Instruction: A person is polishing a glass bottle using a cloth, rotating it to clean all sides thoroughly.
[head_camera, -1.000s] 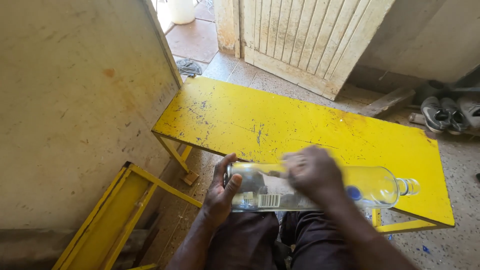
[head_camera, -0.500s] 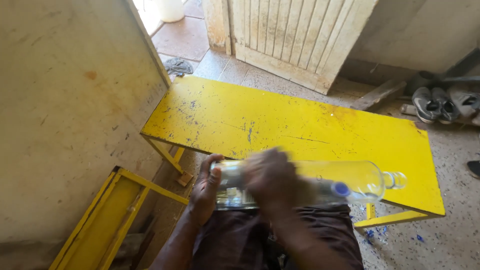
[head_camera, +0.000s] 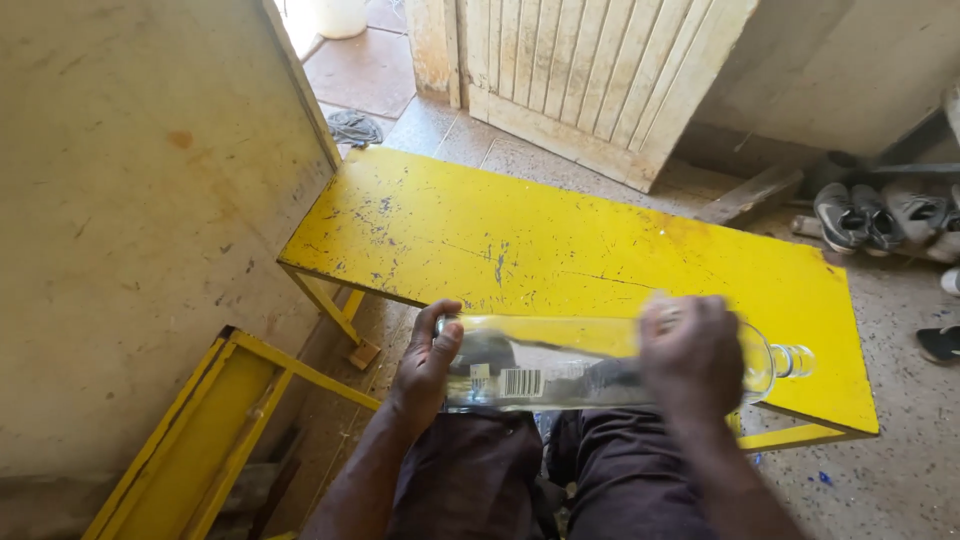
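- Clear glass bottle: horizontal, above the lap, just in front of the near edge of the yellow tabletop; base toward the left, neck and open mouth toward the right.
- White barcode label on the near side of the bottle, close to the base end.
- Left hand: at the base end of the bottle; thumb over the top, fingers curled closed about the glass, holding it.
- Right hand: on top of the bottle near the shoulder, just left of the neck; palm down, fingers bent over the far side of the glass in contact with it. Motion-blurred; whether anything lies under the palm cannot be told.
- Dark trousers directly below the bottle, both knees in view.
- Tabletop: worn yellow paint with scratches and dark chips, set at a slant across the view; yellow frame leg below its left corner.
- Second yellow frame piece: on the floor at lower left, against the plastered wall.
- Pale slatted wooden door: upright behind the tabletop.
- Grey shoes: on the floor at upper right, well apart from the bottle.
- Dark rag: on the tiled floor beyond the left end of the tabletop.
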